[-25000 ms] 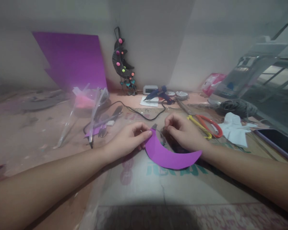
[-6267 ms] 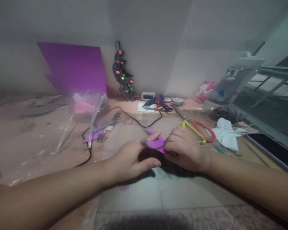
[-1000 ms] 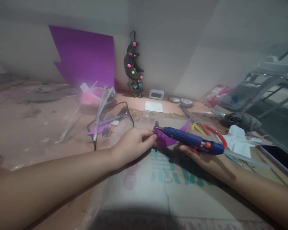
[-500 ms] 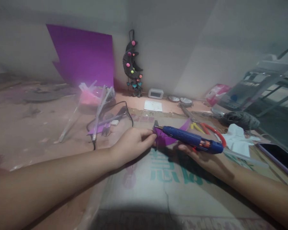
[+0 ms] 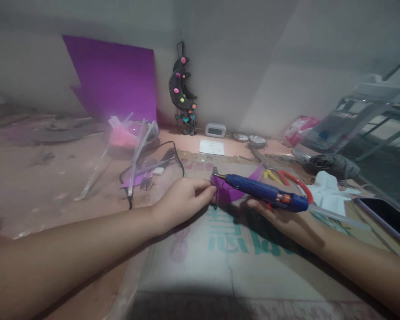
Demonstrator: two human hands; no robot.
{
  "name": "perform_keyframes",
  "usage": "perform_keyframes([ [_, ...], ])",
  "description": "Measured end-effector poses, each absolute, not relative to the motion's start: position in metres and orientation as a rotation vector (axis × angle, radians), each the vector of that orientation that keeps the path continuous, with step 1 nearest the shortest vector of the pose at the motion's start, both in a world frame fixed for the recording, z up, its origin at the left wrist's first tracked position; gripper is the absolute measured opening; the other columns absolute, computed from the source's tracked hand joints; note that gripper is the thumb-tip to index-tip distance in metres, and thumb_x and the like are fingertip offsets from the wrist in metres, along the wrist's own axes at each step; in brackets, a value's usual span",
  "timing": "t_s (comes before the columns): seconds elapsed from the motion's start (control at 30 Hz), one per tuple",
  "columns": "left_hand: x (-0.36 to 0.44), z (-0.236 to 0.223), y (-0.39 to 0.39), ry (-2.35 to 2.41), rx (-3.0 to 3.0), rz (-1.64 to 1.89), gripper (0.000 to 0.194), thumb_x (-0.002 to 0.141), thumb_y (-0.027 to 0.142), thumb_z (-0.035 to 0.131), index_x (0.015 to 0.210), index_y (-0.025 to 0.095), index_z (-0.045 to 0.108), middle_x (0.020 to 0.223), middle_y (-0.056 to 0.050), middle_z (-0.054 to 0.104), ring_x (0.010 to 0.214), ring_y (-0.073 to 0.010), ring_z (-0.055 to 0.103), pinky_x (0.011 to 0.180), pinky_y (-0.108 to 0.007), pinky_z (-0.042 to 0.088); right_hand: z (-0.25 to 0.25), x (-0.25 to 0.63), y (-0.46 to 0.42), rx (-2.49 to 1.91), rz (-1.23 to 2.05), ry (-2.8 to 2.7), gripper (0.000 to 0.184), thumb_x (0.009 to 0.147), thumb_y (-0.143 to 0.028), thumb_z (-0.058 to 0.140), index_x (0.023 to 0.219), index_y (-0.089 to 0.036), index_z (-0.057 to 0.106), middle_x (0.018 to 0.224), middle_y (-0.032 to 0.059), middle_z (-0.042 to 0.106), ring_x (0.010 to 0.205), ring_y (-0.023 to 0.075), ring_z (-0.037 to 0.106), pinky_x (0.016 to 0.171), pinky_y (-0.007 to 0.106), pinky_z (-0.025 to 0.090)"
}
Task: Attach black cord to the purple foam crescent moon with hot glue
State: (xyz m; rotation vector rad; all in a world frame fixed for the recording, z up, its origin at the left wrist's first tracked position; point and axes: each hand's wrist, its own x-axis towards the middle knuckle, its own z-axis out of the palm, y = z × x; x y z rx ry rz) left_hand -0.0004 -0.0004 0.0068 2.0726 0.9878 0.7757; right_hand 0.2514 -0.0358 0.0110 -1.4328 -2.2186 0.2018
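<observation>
My right hand (image 5: 283, 222) grips a blue glue gun (image 5: 253, 188) from below, its metal nozzle pointing left. A clear glue stick (image 5: 340, 216) juts out behind the gun. My left hand (image 5: 183, 200) is closed in a pinch at the left end of a curved purple piece (image 5: 231, 194), which looks like card. Dark yarn shows at that end beside my fingertips. The nozzle tip is right at the yarn-covered end; whether it touches I cannot tell. The gun's body hides part of the purple piece.
Scissors with red handles (image 5: 296, 184), white tissue (image 5: 328, 193), a phone (image 5: 386, 222) and dark yarn (image 5: 335, 165) lie to the right. On the left are glue sticks (image 5: 136, 155) and a black cable (image 5: 178, 155). A decorated moon (image 5: 178, 91) hangs behind.
The whole view has shifted very slightly. Both hands, the glue gun and the purple piece keep almost the same positions.
</observation>
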Motion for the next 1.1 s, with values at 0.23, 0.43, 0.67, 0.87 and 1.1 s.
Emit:
perform_keyframes([
  [0.23, -0.001, 0.008, 0.0, 0.984, 2.051, 0.786, 0.031, 0.092, 0.026, 0.045, 0.07, 0.016, 0.063, 0.065, 0.003, 0.063, 0.062, -0.0106, 0.055, 0.062, -0.02, 0.04, 0.014, 0.249, -0.036, -1.413, 0.273, -2.124, 0.018, 0.085, -0.042, 0.057, 0.096, -0.029, 0.061, 0.089, 0.0012, 0.068, 0.085, 0.026, 0.067, 0.078, 0.045, 0.059],
  [0.43, -0.001, 0.008, -0.001, 0.984, 2.041, 0.785, 0.031, 0.092, 0.026, 0.045, 0.067, 0.016, 0.061, 0.063, 0.004, 0.06, 0.06, -0.0107, 0.053, 0.062, -0.021, 0.04, 0.019, 0.243, -0.037, -1.397, 0.203, -2.096, 0.021, 0.083, -0.046, 0.06, 0.094, -0.028, 0.063, 0.089, 0.0021, 0.069, 0.084, 0.0268, 0.067, 0.076, 0.044, 0.059],
  [0.67, 0.0, 0.011, -0.002, 1.008, 2.046, 0.774, 0.032, 0.091, 0.025, 0.044, 0.065, 0.016, 0.06, 0.061, 0.003, 0.059, 0.059, -0.011, 0.051, 0.061, -0.021, 0.039, 0.02, 0.242, -0.036, -1.368, 0.307, -2.091, 0.027, 0.085, -0.05, 0.058, 0.092, -0.026, 0.066, 0.085, 0.0022, 0.07, 0.079, 0.0249, 0.068, 0.076, 0.042, 0.059],
  [0.87, 0.0, 0.009, -0.001, 1.001, 2.041, 0.775, 0.032, 0.091, 0.028, 0.043, 0.067, 0.016, 0.062, 0.063, 0.002, 0.061, 0.061, -0.0125, 0.055, 0.06, -0.022, 0.04, 0.018, 0.246, -0.034, -1.431, 0.277, -2.13, 0.022, 0.086, -0.046, 0.058, 0.088, -0.025, 0.066, 0.084, 0.0011, 0.071, 0.08, 0.024, 0.068, 0.073, 0.039, 0.058],
  [1.1, 0.0, 0.011, -0.001, 1.021, 1.946, 0.779, 0.033, 0.091, 0.027, 0.044, 0.068, 0.016, 0.063, 0.064, 0.002, 0.063, 0.061, -0.012, 0.056, 0.061, -0.021, 0.041, 0.014, 0.248, -0.037, -1.425, 0.1, -2.045, 0.022, 0.084, -0.047, 0.058, 0.093, -0.028, 0.065, 0.084, 0.0022, 0.069, 0.086, 0.0284, 0.066, 0.078, 0.045, 0.056],
])
